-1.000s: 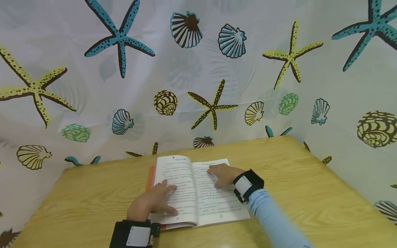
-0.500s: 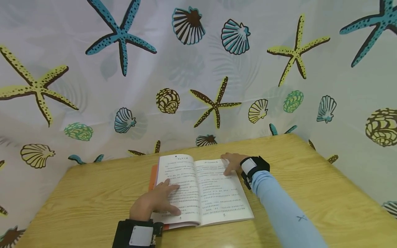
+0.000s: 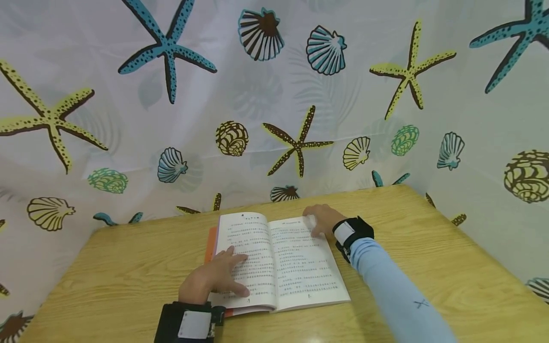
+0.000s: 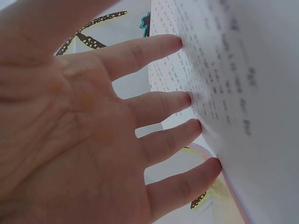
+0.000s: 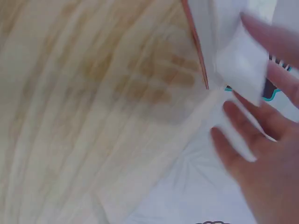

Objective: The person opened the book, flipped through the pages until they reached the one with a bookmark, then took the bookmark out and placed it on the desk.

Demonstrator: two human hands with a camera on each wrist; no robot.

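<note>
An open book [image 3: 306,281] with printed text lies on the table, its orange cover edge showing at the left. My left hand [image 3: 218,274] rests on the left page with fingers spread; in the left wrist view its fingertips [image 4: 189,99] touch the paper. At the top right corner of the right page is my right hand [image 3: 325,220], fingers bent. The right wrist view shows a page [image 5: 240,63] bowed up from the book, its corner between my thumb and the fingers [image 5: 243,121].
The wooden table [image 3: 141,267] extends around the book on all sides. Behind it and at the right hangs a white cloth [image 3: 257,95] printed with starfish and shells. Both wrists wear black straps [image 3: 353,233] with white plates.
My right hand has moved from the middle of the right page out to its upper right corner, and a page there has been lifted. My left hand has stayed on the left page.
</note>
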